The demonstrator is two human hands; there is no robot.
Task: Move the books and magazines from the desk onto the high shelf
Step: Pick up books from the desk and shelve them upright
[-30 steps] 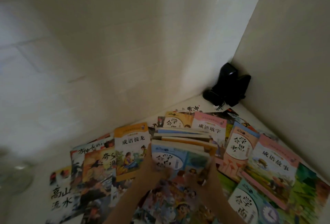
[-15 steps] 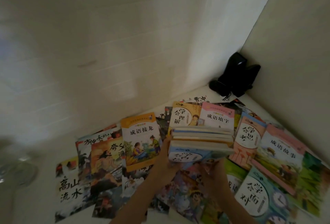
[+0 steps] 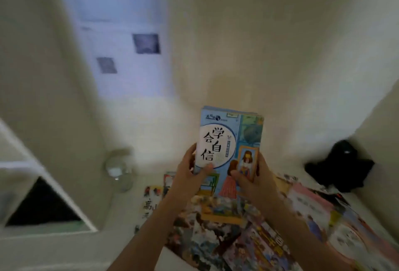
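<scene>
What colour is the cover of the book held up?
Light blue cover, with a white circle; head view.

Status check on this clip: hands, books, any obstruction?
Left hand and right hand grip blue-covered book stack, raised off desk. More books lie below. Path ahead unobstructed; shelf not visible.

I'm wearing nothing on my arms: both forearms are showing bare from the frame's 6 o'clock edge up to the wrists, no sleeve, no watch or band. My left hand (image 3: pixel 187 173) and right hand (image 3: pixel 252 179) are going gloveless, no rings visible. Nails are looking short, plain; pic's too blurry for finer detail.
</scene>
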